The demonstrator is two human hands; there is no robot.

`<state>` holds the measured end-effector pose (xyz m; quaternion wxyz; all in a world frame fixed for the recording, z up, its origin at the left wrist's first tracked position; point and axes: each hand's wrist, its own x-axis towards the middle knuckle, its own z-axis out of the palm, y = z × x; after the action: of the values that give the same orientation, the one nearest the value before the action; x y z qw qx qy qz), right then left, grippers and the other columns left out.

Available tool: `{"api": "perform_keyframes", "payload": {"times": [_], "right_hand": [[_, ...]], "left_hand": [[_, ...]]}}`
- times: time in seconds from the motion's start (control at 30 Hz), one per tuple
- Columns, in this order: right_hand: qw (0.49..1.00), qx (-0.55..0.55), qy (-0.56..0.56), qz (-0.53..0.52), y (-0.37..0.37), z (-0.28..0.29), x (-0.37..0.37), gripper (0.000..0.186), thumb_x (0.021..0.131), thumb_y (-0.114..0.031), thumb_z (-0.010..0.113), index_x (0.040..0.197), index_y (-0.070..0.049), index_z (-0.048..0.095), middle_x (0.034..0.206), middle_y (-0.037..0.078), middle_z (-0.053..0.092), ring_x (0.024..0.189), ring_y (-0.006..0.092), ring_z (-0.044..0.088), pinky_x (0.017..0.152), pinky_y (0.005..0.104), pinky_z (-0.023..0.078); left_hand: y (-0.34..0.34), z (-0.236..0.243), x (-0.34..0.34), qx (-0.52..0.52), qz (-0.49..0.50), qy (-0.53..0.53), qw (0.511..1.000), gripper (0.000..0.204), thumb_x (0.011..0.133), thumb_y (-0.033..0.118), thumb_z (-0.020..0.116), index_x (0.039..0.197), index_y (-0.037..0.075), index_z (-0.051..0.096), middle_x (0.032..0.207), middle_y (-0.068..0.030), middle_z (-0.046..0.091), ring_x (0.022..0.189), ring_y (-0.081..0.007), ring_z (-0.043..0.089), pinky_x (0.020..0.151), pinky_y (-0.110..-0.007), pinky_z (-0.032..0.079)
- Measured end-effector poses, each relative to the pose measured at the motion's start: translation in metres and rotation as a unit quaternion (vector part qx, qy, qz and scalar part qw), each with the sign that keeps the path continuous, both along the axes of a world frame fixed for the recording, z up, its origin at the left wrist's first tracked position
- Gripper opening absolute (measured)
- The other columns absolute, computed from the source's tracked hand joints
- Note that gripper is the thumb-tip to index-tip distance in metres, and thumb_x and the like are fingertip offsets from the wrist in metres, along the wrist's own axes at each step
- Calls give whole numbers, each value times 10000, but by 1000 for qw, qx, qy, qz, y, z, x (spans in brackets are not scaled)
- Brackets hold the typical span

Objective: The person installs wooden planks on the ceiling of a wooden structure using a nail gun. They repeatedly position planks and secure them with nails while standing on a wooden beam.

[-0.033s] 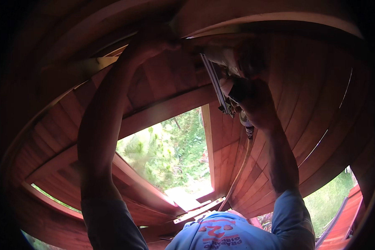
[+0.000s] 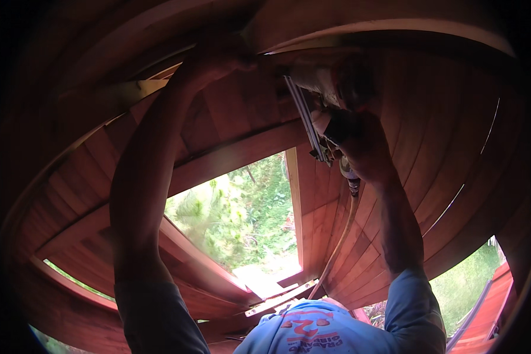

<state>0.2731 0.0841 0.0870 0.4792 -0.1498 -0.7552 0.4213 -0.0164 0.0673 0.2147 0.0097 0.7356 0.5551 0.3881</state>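
Observation:
In my right hand I hold a pneumatic nail gun, the fingers wrapped round its handle. Its long, slim magazine slants down on the left, and its upper end is up near the boards in deep shadow. An air hose runs from the fitting under the handle toward my body. My left hand is raised at the top, left of the nail gun. It grips the edge of a wooden board; most of its fingers are lost in shadow.
Curved reddish plank walls surround me, with thin light gaps at the right. A wooden beam crosses above a window opening showing greenery. A pale wooden strip lies at the opening's lower edge. Another opening is at the lower right.

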Motion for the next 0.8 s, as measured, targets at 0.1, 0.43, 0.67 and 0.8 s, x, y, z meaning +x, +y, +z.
{"api": "perform_keyframes", "payload": {"times": [0.1,0.43,0.67,0.8], "right_hand": [[1000,3,16,11,1,4,-7,388,890,-386,692,699,-50,656,517,-3,528,462,74,514,459,281,390],[1000,-5,0,-4,-1,8,-6,423,861,-426,725,738,-28,648,570,6,578,505,69,559,483,254,408],[1000,-7,-17,18,6,13,-9,370,870,-339,754,1078,-39,689,736,9,640,633,57,596,549,247,490],[1000,-10,-12,0,6,17,-10,347,873,-320,755,1068,-40,690,767,11,656,660,55,603,566,246,497]], "left_hand": [[-8,11,3,10,78,93,992,245,742,156,839,921,28,733,852,-39,702,800,-119,637,746,-300,504],[-2,7,5,62,57,96,992,202,681,151,832,804,29,728,726,-67,681,686,-160,636,672,-336,498],[6,13,-12,47,-12,98,994,207,720,132,843,866,25,742,807,-54,708,741,-133,654,700,-303,512],[6,14,0,62,32,150,986,203,723,129,844,866,29,741,798,-52,703,734,-129,650,696,-305,510]]}}
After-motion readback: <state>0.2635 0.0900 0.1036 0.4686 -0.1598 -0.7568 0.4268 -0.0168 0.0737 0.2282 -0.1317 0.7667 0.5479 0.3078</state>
